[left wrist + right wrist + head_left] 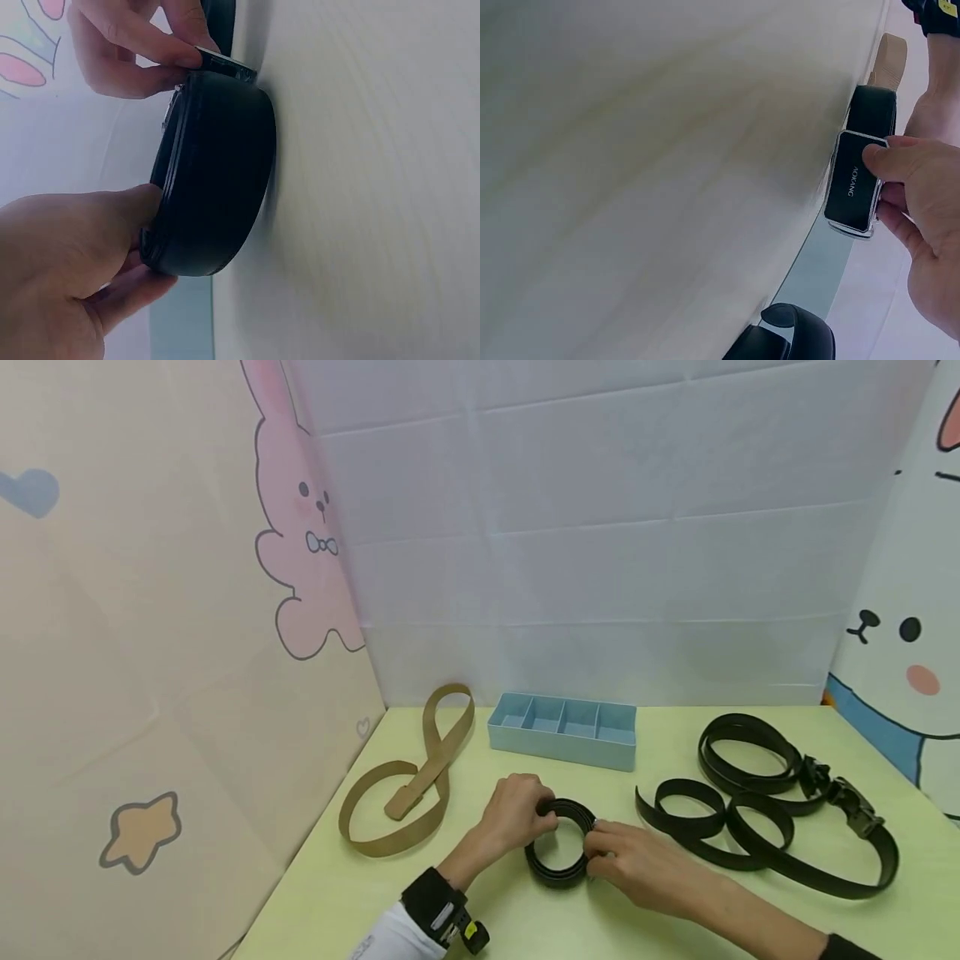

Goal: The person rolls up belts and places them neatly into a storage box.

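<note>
A black belt (pixel 558 877) stands on edge, wound into a round coil of several layers, on the table in front of me. My left hand (pixel 517 810) pinches the coil's upper left side between thumb and fingers. On the opposite side, my right hand (pixel 633 864) grips the belt's buckle. Seen from the right wrist, this buckle (pixel 855 180) is a black rectangular plate with a silver rim and the lettering AOKANG, and my right thumb (pixel 885 161) presses on its face. The left wrist view shows the wide outer face of the coil (pixel 217 172) between both hands.
Behind the coil stands a light blue tray (pixel 562 753) with several compartments. A tan webbing belt (pixel 442 756) lies looped at the left. On the right lie black belts in loose loops (pixel 832 883), with black clip buckles (pixel 851 802). Printed cloth walls enclose the pale green table (pixel 600 935).
</note>
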Available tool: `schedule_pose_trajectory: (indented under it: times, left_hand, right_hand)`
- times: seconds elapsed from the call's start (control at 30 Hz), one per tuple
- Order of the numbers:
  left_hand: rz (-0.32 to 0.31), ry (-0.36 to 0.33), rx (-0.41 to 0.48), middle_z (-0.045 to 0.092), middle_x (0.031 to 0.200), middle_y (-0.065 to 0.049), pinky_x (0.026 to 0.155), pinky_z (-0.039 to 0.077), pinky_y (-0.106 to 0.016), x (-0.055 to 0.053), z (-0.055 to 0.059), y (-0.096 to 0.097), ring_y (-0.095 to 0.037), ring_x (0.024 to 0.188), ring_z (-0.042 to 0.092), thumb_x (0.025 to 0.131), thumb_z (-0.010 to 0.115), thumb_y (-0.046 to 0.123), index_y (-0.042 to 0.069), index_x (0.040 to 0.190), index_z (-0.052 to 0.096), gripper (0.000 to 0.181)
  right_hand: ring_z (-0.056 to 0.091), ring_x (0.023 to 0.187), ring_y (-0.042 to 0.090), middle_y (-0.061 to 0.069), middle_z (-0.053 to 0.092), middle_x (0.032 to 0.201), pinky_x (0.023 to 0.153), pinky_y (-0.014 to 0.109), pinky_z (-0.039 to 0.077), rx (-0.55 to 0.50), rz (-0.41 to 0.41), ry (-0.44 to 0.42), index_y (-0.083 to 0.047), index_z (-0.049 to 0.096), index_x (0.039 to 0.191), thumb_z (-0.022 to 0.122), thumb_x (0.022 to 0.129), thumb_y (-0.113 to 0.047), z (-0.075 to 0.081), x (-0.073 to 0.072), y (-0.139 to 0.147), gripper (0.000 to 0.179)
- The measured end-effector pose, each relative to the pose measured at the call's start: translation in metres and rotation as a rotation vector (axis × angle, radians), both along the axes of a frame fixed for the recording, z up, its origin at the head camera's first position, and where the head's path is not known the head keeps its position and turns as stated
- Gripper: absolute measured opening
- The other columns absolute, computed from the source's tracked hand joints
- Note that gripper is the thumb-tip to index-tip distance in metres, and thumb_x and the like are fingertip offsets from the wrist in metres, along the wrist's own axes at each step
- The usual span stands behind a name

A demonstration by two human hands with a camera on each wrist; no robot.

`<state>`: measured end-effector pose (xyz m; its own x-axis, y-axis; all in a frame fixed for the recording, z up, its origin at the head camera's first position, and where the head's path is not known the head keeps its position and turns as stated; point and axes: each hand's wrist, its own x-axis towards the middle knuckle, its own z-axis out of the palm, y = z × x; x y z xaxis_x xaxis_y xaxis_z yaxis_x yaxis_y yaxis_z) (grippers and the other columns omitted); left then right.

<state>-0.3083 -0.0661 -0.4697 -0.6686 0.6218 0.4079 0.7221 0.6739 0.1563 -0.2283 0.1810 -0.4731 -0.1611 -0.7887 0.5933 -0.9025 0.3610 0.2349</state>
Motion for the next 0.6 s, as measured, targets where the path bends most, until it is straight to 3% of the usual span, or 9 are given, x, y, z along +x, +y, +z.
schedule_pose_trajectory:
  times: [0.07,0.13,0.3,0.37,0.43,0.53,0.6]
  left_hand:
    - [-0.029,0.099,0.008,0.071,0.078,0.004,0.060,0.033,-0.013,0.003,0.003,-0.001,-0.002,0.064,0.052,0.092,0.088,0.014,0.019,0.086,0.084,0.008]
    - [-0.061,0.204,0.024,0.076,0.089,0.003,0.064,0.042,-0.013,0.007,0.007,-0.001,-0.005,0.072,0.062,0.092,0.088,0.013,0.019,0.097,0.087,0.007]
    - [-0.126,0.489,0.065,0.079,0.099,0.006,0.074,0.057,-0.017,0.011,0.015,0.003,-0.009,0.084,0.071,0.090,0.091,0.010,0.019,0.104,0.086,0.017]
    - [-0.145,0.587,0.078,0.079,0.099,0.006,0.076,0.059,-0.016,0.010,0.018,0.005,-0.009,0.084,0.071,0.088,0.092,0.009,0.018,0.103,0.085,0.019]
    - [-0.163,0.672,0.087,0.079,0.099,0.006,0.078,0.060,-0.015,0.008,0.019,0.008,-0.009,0.084,0.071,0.086,0.091,0.008,0.018,0.102,0.085,0.020]
    - [-0.198,0.754,0.113,0.079,0.099,0.004,0.081,0.062,-0.015,0.005,0.019,0.009,-0.009,0.085,0.073,0.086,0.092,0.008,0.016,0.103,0.085,0.020]
    - [-0.220,0.780,0.148,0.080,0.101,0.002,0.085,0.063,-0.016,0.003,0.019,0.010,-0.010,0.088,0.076,0.086,0.093,0.008,0.014,0.107,0.085,0.022]
  right_hand:
    - [0.061,0.091,0.007,-0.009,0.070,0.100,0.081,0.020,0.052,-0.026,0.015,-0.045,-0.023,0.080,0.091,0.095,0.080,-0.005,0.000,0.002,0.002,0.026]
    - [0.063,0.095,0.008,-0.008,0.072,0.104,0.085,0.020,0.052,-0.065,0.046,-0.118,-0.022,0.080,0.098,0.097,0.081,-0.005,0.002,0.004,0.005,0.030]
    - [0.061,0.099,0.007,-0.007,0.073,0.108,0.089,0.018,0.049,-0.263,0.072,-0.252,-0.025,0.079,0.107,0.077,0.110,-0.021,0.014,0.009,0.013,0.005]
    - [0.060,0.097,0.007,-0.005,0.074,0.107,0.087,0.018,0.049,-0.365,0.019,-0.265,-0.024,0.079,0.108,0.073,0.112,-0.022,0.021,0.009,0.019,0.008]
    - [0.062,0.096,0.006,-0.004,0.075,0.108,0.085,0.017,0.050,-0.442,-0.072,-0.294,-0.022,0.079,0.111,0.080,0.107,-0.014,0.027,0.009,0.025,0.010]
    - [0.066,0.099,0.001,-0.004,0.077,0.117,0.085,0.017,0.054,-0.480,-0.201,-0.452,-0.022,0.077,0.124,0.087,0.097,-0.003,0.036,0.010,0.037,0.034]
    - [0.069,0.107,-0.003,-0.004,0.078,0.126,0.091,0.020,0.058,-0.463,-0.245,-0.601,-0.023,0.075,0.134,0.085,0.098,-0.004,0.041,0.010,0.045,0.042]
